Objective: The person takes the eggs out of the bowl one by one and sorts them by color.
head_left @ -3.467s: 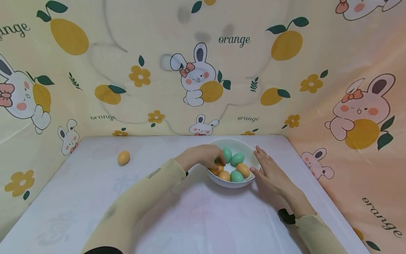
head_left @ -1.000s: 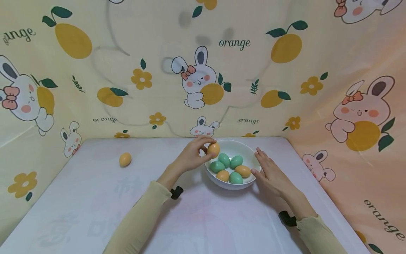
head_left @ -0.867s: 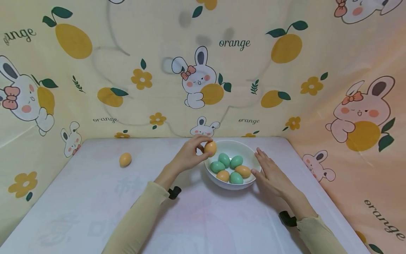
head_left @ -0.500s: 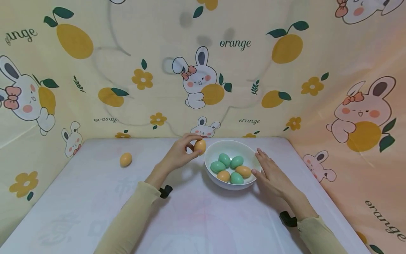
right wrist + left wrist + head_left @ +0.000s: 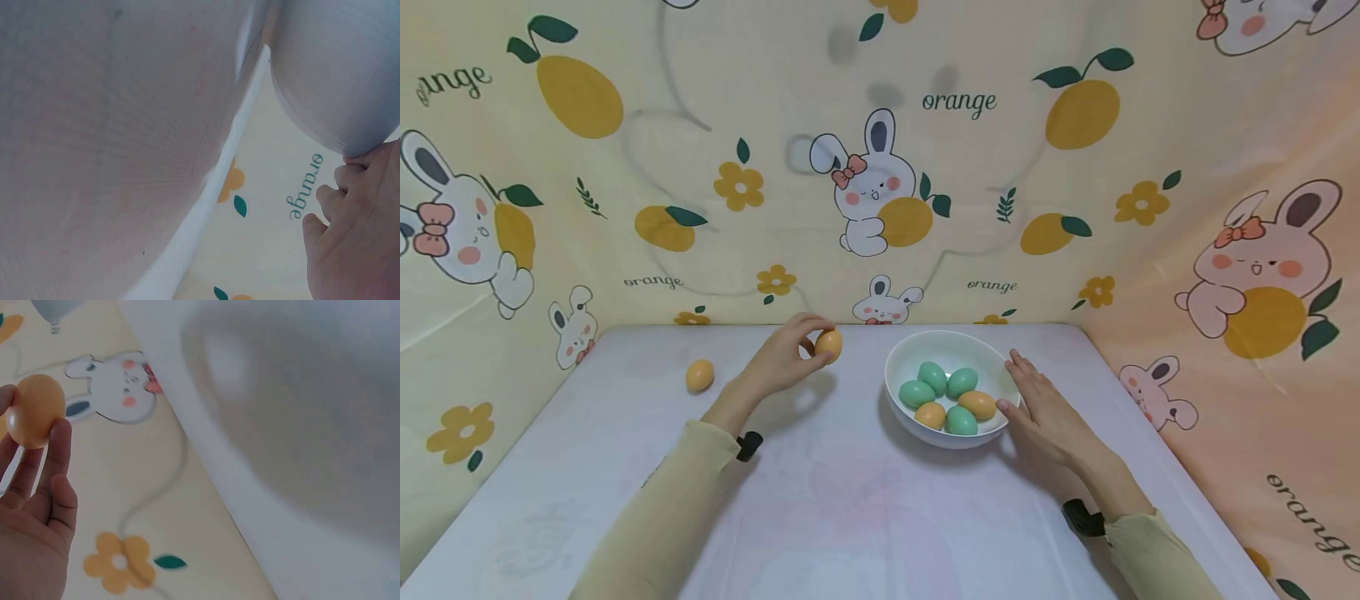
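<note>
My left hand (image 5: 782, 358) pinches an orange egg (image 5: 829, 345) between thumb and fingertips, above the table left of the bowl. In the left wrist view the same egg (image 5: 37, 411) shows between the fingers. A white bowl (image 5: 902, 421) holds several green eggs (image 5: 962, 382) and two orange eggs (image 5: 977, 405). Against the bowl's right side rests my right hand (image 5: 1048, 408), fingers straight. The right wrist view shows that hand (image 5: 359, 219) touching the outside of the bowl (image 5: 340, 81). Another orange egg (image 5: 700, 376) lies on the table, left of my left hand.
A white cloth covers the table (image 5: 850, 517). Behind it and on both sides hangs a cream sheet (image 5: 760, 100) printed with rabbits, oranges and flowers. The back edge of the table meets this sheet.
My left hand has taken an orange egg up out of the bowl and carried it left, away from the rim. My right hand stays at the bowl.
</note>
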Tool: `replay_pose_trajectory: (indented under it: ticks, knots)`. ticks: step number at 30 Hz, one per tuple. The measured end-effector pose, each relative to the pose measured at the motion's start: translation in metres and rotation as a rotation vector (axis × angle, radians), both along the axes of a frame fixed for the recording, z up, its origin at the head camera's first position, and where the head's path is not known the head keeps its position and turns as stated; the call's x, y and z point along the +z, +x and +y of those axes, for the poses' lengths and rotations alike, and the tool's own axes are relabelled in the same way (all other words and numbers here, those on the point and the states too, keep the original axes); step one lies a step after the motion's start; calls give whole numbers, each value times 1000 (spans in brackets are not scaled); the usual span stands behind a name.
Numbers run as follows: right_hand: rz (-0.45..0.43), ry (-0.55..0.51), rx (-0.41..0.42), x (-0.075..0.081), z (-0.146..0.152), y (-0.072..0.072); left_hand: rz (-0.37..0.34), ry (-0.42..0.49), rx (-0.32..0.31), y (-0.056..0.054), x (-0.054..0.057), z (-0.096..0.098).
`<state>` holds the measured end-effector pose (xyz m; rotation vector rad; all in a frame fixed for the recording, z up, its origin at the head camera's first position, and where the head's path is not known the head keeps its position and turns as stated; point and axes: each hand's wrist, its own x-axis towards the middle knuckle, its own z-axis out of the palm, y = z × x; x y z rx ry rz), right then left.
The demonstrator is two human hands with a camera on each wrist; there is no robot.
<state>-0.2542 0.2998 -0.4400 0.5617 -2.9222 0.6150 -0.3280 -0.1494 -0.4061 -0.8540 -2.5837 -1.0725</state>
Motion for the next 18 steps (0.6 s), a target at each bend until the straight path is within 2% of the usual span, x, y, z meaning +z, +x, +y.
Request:
replay_pose_trajectory:
  ticks: [8,18]
  knots:
    - [18,-2,12,1,0,1,-49,-135,56,-1,1,-34]
    - [13,-3,13,0,0,0,-45,-288,119,-3,-7,-73]
